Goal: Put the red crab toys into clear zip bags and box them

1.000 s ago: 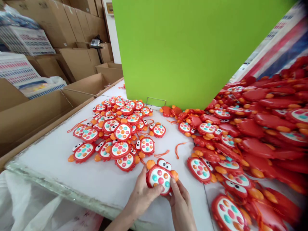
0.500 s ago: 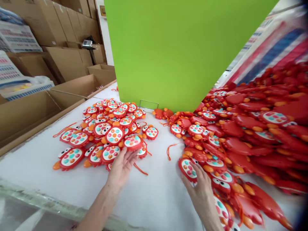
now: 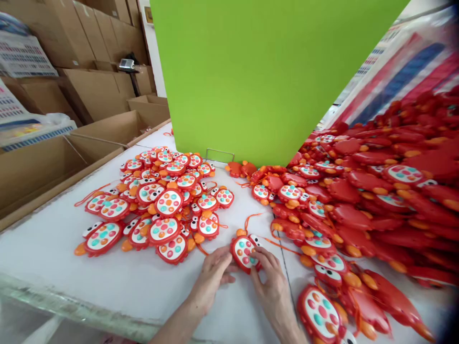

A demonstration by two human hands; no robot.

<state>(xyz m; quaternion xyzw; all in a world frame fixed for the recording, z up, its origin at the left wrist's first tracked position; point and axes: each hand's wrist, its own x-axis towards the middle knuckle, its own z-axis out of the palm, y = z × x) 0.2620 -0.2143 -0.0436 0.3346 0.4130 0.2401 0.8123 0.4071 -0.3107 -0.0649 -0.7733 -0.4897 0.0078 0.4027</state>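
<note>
The white table (image 3: 118,286) was backed by a green panel (image 3: 265,71) and flanked at left by an open carton (image 3: 39,172). Its right side was covered by a large heap of red toys (image 3: 358,191); a smaller pile of toys (image 3: 168,205) was spread left of centre. The left hand (image 3: 213,274) was held beside a single toy (image 3: 242,249), fingers loosely parted. That toy, dotted face up between pile and heap, was gripped along its right edge by the right hand (image 3: 268,279).
</note>
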